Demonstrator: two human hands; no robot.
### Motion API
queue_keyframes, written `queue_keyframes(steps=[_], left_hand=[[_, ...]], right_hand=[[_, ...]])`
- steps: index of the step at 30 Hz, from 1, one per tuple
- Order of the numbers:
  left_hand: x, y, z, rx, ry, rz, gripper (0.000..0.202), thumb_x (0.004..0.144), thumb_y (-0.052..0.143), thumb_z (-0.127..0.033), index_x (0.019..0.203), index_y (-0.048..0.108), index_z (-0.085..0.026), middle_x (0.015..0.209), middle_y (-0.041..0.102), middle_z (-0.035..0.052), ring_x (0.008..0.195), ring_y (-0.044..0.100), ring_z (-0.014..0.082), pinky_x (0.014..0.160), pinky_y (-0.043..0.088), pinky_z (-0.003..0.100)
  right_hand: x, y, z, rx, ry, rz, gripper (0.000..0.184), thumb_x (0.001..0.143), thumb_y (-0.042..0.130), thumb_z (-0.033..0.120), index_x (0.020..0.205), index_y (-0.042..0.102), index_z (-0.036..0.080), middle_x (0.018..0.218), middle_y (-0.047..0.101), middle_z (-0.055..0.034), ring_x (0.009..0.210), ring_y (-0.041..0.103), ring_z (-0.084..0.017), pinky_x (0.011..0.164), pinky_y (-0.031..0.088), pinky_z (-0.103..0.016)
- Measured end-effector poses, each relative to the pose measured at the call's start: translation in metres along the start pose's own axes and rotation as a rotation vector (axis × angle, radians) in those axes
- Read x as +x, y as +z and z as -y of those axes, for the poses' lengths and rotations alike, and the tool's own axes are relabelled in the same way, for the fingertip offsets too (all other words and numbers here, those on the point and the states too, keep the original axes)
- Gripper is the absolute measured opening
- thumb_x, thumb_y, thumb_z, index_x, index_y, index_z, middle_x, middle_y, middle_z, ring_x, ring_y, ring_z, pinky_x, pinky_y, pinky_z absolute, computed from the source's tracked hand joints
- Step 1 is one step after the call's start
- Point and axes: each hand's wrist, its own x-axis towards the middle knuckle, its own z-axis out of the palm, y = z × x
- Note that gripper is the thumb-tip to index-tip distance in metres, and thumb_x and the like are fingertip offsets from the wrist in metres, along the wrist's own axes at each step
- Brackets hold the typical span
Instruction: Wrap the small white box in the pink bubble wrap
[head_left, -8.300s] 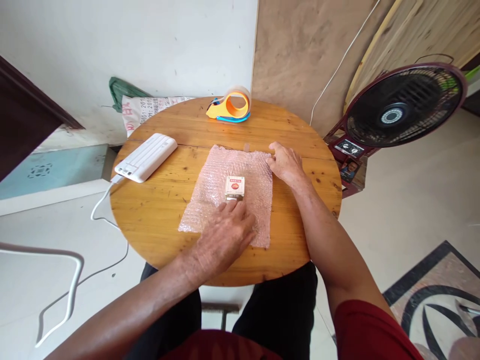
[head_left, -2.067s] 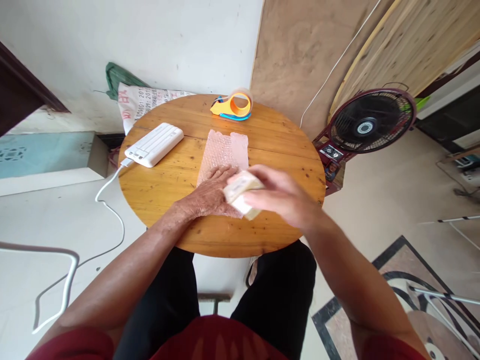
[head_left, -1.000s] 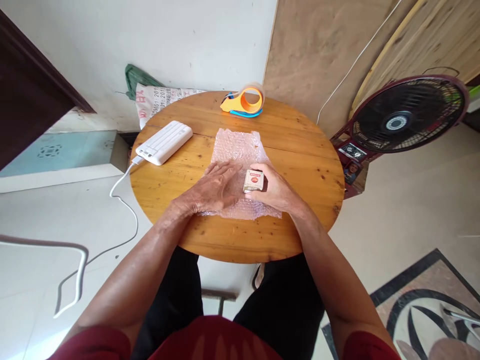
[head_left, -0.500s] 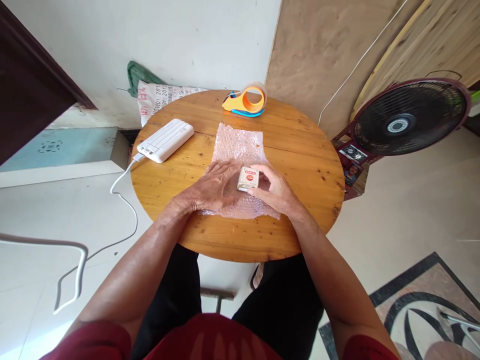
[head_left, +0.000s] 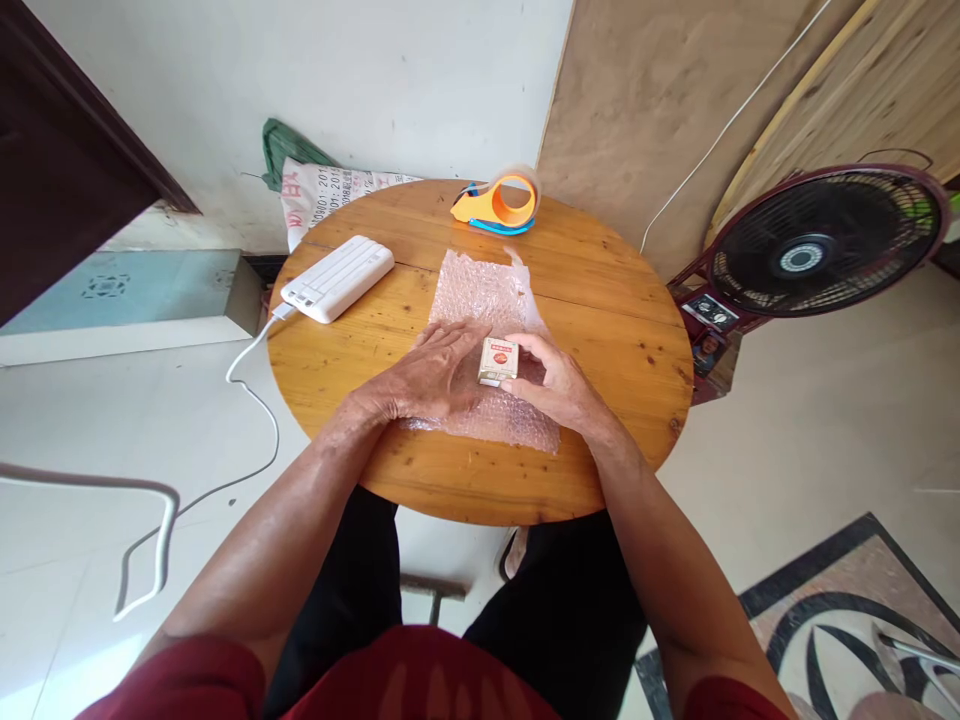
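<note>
A sheet of bubble wrap (head_left: 480,285) lies on the round wooden table in front of me. On its left part my left hand (head_left: 435,370) rests flat, fingers stretched out. My right hand (head_left: 551,380) grips a small white box (head_left: 498,360) with a red print, thumb at its near edge and index finger at its far edge. The box sits over the middle of the wrap, close beside my left thumb. Part of the wrap is hidden under both hands.
An orange and blue tape dispenser (head_left: 499,205) stands at the table's far edge. A white power bank (head_left: 339,278) with a cable (head_left: 259,400) lies at the left of the wooden table (head_left: 615,330). Right of the table stands a dark fan (head_left: 814,250); a printed sack (head_left: 315,195) is behind.
The view has shifted slightly. A corner of the bubble wrap at the far right now sticks up. Both hands and the box hold nearly the same place.
</note>
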Motion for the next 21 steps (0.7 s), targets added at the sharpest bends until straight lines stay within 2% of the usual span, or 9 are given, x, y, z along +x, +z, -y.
queue_keyframes(steps=[7, 10, 13, 15, 18, 21], left_hand=[[-0.0006, -0.0021, -0.0012, -0.044, -0.004, -0.017, 0.088, 0.081, 0.06, -0.043, 0.154, 0.024, -0.011, 0.161, 0.028, 0.018, 0.152, 0.017, 0.0328, 0.124, 0.012, 0.052], [-0.0028, -0.0045, 0.0004, -0.133, -0.01, -0.101, 0.086, 0.078, 0.06, -0.037, 0.154, 0.027, -0.013, 0.16, 0.031, 0.0162, 0.15, 0.024, 0.0324, 0.123, 0.02, 0.051], [-0.0054, -0.0066, 0.0018, -0.265, 0.008, -0.222, 0.079, 0.078, 0.058, -0.033, 0.151, 0.034, -0.015, 0.155, 0.041, 0.0134, 0.145, 0.034, 0.0301, 0.121, 0.027, 0.049], [-0.0061, -0.0064, 0.0019, -0.322, 0.024, -0.26, 0.075, 0.077, 0.059, -0.032, 0.149, 0.039, -0.017, 0.151, 0.047, 0.0119, 0.141, 0.04, 0.0295, 0.119, 0.031, 0.049], [-0.0048, -0.0032, 0.0014, -0.292, 0.031, -0.225, 0.077, 0.076, 0.059, -0.028, 0.149, 0.037, -0.018, 0.148, 0.05, 0.0116, 0.138, 0.045, 0.0299, 0.117, 0.035, 0.05], [-0.0021, 0.0011, 0.0011, -0.177, 0.031, -0.175, 0.08, 0.075, 0.058, -0.025, 0.15, 0.035, -0.016, 0.151, 0.046, 0.0134, 0.139, 0.042, 0.0311, 0.118, 0.033, 0.05]], right_hand=[[0.0, 0.0018, -0.0017, -0.025, -0.011, -0.017, 0.051, 0.076, 0.069, 0.025, 0.125, 0.056, 0.02, 0.123, 0.066, -0.0083, 0.111, 0.063, -0.025, 0.099, 0.047, -0.04], [-0.0005, 0.0032, -0.0008, -0.057, 0.002, -0.024, 0.054, 0.077, 0.068, 0.025, 0.128, 0.054, 0.02, 0.124, 0.065, -0.0098, 0.112, 0.063, -0.026, 0.1, 0.047, -0.042], [-0.0009, 0.0035, 0.001, -0.086, 0.007, -0.028, 0.052, 0.078, 0.066, 0.026, 0.128, 0.054, 0.021, 0.123, 0.065, -0.0095, 0.113, 0.062, -0.026, 0.1, 0.047, -0.043], [-0.0011, 0.0032, 0.0018, -0.094, 0.006, -0.026, 0.051, 0.079, 0.066, 0.026, 0.128, 0.054, 0.022, 0.123, 0.065, -0.009, 0.112, 0.063, -0.026, 0.099, 0.048, -0.043], [-0.0014, 0.0027, 0.0016, -0.088, -0.004, -0.026, 0.05, 0.079, 0.065, 0.026, 0.129, 0.054, 0.023, 0.123, 0.065, -0.0081, 0.111, 0.063, -0.025, 0.099, 0.048, -0.043], [-0.0019, 0.0033, -0.0003, -0.072, 0.002, -0.023, 0.051, 0.081, 0.064, 0.027, 0.131, 0.053, 0.023, 0.124, 0.066, -0.0082, 0.113, 0.062, -0.026, 0.099, 0.048, -0.043]])
